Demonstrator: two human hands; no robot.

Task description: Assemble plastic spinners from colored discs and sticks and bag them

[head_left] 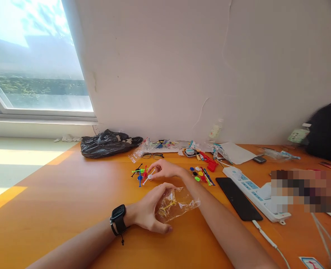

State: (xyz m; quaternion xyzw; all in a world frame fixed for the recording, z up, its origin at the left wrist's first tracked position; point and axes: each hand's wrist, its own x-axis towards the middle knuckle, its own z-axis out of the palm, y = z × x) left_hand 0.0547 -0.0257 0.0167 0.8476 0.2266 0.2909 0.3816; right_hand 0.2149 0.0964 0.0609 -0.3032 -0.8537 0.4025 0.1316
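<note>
My left hand point(148, 213), with a black watch on its wrist, curls around a clear plastic bag point(182, 209). Inside the bag lies a yellow plastic piece point(167, 206). Farther forward, my right hand point(166, 170) has its fingertips pinched at a white plastic stick with a disc point(149, 177). Beside that sit similar pieces: a red one point(145, 173), a blue one point(140, 178), a green one point(137, 171) and a black one point(134, 172). To the right of my right hand are several small coloured discs point(197, 178) and loose coloured sticks point(208, 177).
A black plastic bag point(106, 145) and eyeglasses point(153, 155) lie at the back. Rightward are a red toy gun point(209, 162), a black phone point(236, 198) and a white power strip point(249, 188) with cables. Bottles point(298, 134) stand by the wall. A pixelated patch hides the far right.
</note>
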